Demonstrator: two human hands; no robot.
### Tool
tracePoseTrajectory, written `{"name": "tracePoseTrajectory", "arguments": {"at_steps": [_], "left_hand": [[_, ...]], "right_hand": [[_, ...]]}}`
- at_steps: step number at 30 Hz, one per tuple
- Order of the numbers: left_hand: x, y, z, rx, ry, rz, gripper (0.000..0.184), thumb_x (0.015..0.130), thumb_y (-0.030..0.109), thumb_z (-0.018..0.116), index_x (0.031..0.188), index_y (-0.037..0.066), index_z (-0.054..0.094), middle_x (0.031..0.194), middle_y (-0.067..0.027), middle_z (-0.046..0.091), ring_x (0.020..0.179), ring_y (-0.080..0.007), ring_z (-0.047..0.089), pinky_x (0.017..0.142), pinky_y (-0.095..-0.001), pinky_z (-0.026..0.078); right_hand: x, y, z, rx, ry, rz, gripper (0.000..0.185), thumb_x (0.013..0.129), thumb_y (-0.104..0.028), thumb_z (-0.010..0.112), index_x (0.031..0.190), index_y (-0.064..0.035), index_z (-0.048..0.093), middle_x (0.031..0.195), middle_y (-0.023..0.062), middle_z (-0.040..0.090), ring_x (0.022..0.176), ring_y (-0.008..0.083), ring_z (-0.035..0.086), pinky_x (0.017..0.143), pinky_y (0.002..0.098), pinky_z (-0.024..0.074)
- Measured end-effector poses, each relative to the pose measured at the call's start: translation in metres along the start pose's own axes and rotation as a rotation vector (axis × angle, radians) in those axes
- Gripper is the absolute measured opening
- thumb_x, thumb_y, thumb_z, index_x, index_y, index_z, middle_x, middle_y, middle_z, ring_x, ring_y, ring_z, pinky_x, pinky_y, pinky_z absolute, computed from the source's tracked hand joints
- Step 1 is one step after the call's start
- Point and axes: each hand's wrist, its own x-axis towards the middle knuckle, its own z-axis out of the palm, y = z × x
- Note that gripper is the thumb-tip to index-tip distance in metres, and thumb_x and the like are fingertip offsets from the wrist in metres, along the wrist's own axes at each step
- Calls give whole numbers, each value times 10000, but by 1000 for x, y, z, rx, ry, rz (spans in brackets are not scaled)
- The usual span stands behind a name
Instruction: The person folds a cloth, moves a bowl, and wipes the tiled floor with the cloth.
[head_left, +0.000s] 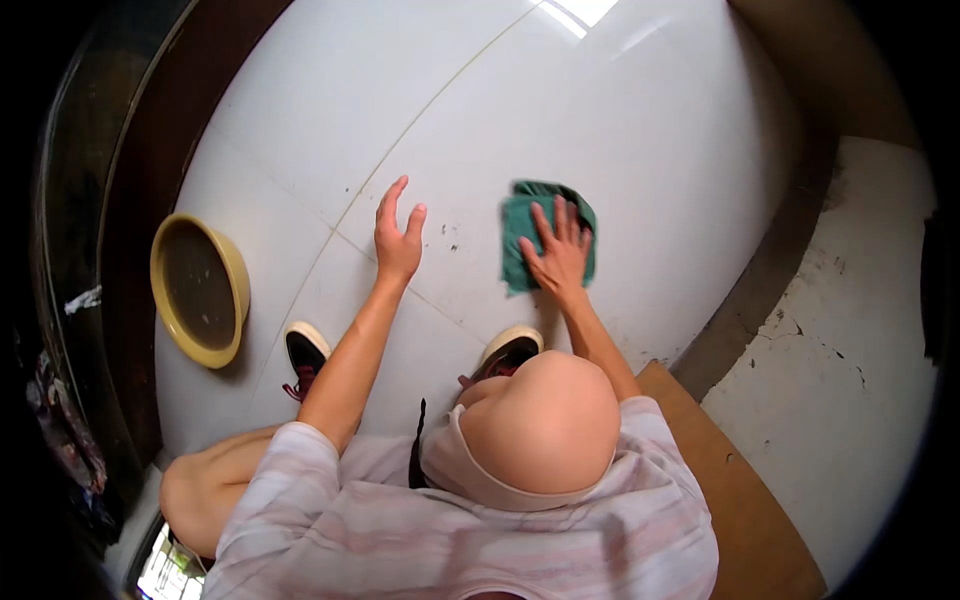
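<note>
My right hand (561,254) lies flat with fingers spread on a folded green cloth (518,215), pressing it against the white tiled floor (420,130). Part of the cloth is hidden under the palm and fingers. To the left, my left hand (398,233) hangs in front of me with thumb and fingers apart, holding nothing. Small dark specks of dirt (452,240) mark the tiles between the two hands.
A yellow basin (243,290) holding murky brown water stands at the left by a dark wooden edge (150,170). My two shoes (305,350) rest on the floor. A brown board (735,480) and a cracked pale wall section (820,340) are at the right.
</note>
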Motion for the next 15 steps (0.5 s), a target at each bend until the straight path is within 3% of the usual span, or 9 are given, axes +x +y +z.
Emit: {"name": "tracePoseTrajectory", "arguments": {"at_steps": [2, 4, 8, 11, 15], "left_hand": [[3, 14, 2, 49, -33, 60, 521, 967, 232, 640, 1438, 42, 525, 1477, -148, 543, 1389, -312, 477, 1165, -419, 362], [8, 14, -10, 71, -20, 104, 528, 964, 230, 641, 1441, 39, 521, 1488, -148, 534, 1400, -312, 467, 1171, -428, 355], [-9, -1, -44, 133, 14, 45, 539, 954, 204, 655, 1446, 31, 518, 1486, -151, 536, 1393, -318, 472, 1172, -425, 355], [-38, -25, -52, 223, -19, 31, 552, 929, 156, 687, 1438, 21, 520, 1467, -163, 545, 1377, -328, 483, 1166, -417, 362], [-50, -11, -40, 209, -7, -23, 558, 931, 171, 688, 1441, 28, 512, 1472, -165, 540, 1387, -335, 468, 1165, -429, 364]], "right_hand": [[-11, 72, 0, -142, 194, 135, 689, 970, -578, 532, 1595, -352, 352, 1707, 118, 179, 1571, 368, 133, 1180, 691, 142], [16, 141, -9, -205, 245, 416, 702, 994, -608, 474, 1621, -376, 260, 1715, 115, 140, 1571, 390, 96, 1179, 702, 115], [112, 131, -22, -174, 264, 621, 727, 1007, -649, 379, 1640, -344, 193, 1721, 113, 105, 1569, 406, 77, 1200, 681, 36], [144, 48, -3, -235, 305, 294, 702, 1000, -585, 422, 1629, -326, 247, 1716, 85, 157, 1571, 385, 107, 1201, 683, 81], [85, -83, 37, -11, 160, -189, 687, 909, -507, 590, 1556, -347, 423, 1689, 64, 258, 1553, 354, 206, 1167, 680, 200]]}}
